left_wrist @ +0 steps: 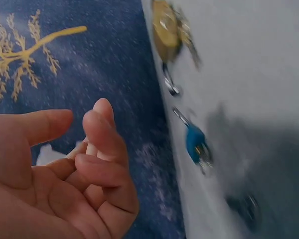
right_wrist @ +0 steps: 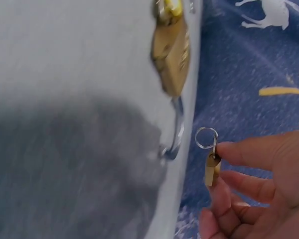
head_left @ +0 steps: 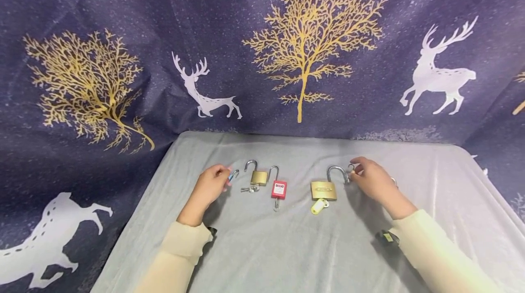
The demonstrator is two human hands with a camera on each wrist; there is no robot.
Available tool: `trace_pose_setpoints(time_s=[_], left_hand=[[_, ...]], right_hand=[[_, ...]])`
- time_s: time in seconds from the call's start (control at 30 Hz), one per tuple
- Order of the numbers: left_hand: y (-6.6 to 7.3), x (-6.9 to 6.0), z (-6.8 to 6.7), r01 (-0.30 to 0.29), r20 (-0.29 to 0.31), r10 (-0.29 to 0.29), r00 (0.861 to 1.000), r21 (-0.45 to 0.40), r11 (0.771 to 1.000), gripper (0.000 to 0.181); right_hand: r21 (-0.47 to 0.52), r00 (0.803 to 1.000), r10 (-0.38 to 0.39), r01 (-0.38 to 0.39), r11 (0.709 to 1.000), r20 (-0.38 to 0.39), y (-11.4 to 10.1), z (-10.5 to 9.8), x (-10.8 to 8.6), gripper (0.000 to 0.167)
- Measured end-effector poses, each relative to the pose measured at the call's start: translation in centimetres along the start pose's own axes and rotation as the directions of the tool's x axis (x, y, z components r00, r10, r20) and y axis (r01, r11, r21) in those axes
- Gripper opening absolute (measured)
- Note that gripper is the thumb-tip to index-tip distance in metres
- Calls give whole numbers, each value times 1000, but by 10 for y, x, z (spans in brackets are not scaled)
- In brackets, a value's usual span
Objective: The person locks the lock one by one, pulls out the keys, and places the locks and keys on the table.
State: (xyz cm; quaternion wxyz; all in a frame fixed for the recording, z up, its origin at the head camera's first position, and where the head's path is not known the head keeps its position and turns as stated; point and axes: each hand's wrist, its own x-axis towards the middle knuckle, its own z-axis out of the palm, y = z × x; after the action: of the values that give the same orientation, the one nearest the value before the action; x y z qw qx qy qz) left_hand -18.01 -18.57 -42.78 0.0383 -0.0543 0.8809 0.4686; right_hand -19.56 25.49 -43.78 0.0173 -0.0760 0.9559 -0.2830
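Note:
My left hand (head_left: 213, 183) hovers by a small blue padlock (left_wrist: 195, 142), its fingers loosely bent and holding nothing. The blue padlock's shackle points away, with keys at its near end. Between thumb and fingers my right hand (head_left: 371, 181) pinches a small brass piece with a metal ring, seemingly a tiny padlock (right_wrist: 213, 170). Just left of that hand lies a large brass padlock (head_left: 323, 191), its shackle raised open and a yellow key tag (head_left: 317, 206) below. A medium brass padlock (head_left: 259, 177) and a red padlock (head_left: 279, 189) lie between the hands, shackles open.
All locks lie on a grey cloth-covered table (head_left: 262, 247). A dark blue curtain (head_left: 262, 79) with deer and trees hangs behind it. Keys (head_left: 250, 189) lie below the medium brass padlock. A curved metal piece (head_left: 394, 181) shows partly behind the right hand.

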Motion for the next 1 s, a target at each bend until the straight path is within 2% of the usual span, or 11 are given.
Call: trace_pose_setpoints(time_s=[0.2, 0.37, 0.63, 0.83, 1.0], left_hand=[[23, 4, 20, -72, 45, 73, 996, -26, 997, 27], [42, 4, 41, -115, 100, 118, 988, -41, 993, 25], [64, 0, 71, -200, 202, 205, 958, -44, 979, 25], [75, -3, 92, -212, 271, 226, 936, -81, 974, 26], [87, -4, 107, -178, 320, 222, 921, -162, 971, 25]], right_hand=[[26, 997, -44, 46, 999, -65, -21, 1, -3, 44], [56, 993, -72, 78, 995, -95, -38, 3, -6, 45], [77, 980, -128, 141, 987, -152, -63, 12, -12, 42], [114, 970, -161, 184, 976, -182, -80, 20, -15, 43], [136, 969, -168, 194, 972, -180, -93, 27, -16, 44]])
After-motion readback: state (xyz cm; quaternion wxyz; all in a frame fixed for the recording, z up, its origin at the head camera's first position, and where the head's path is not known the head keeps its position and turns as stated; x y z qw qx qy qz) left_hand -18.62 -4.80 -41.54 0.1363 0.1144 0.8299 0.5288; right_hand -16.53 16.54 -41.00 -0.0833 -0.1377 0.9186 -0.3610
